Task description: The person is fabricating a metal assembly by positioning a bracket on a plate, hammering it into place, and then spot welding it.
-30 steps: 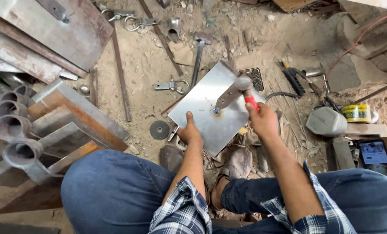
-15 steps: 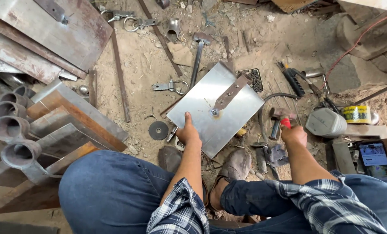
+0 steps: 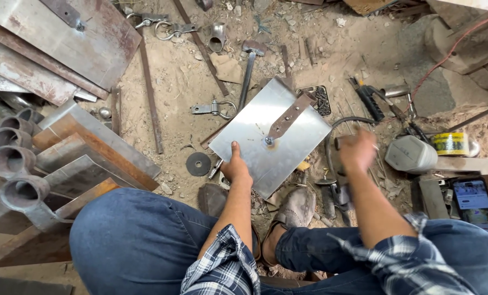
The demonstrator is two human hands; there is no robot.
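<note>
I am sitting on the dirt floor (image 3: 178,82) and pressing my left hand (image 3: 235,168) flat, thumb up, on the near edge of a steel plate (image 3: 255,128) at the centre of the frame. A rusty strap (image 3: 290,116) is lying riveted across it. My right hand (image 3: 357,150), blurred at right of centre, is curling around something; I cannot tell what.

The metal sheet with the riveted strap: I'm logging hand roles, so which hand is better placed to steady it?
Left. The left hand already rests on the metal sheet's near edge; the right hand is off to its side.
</note>
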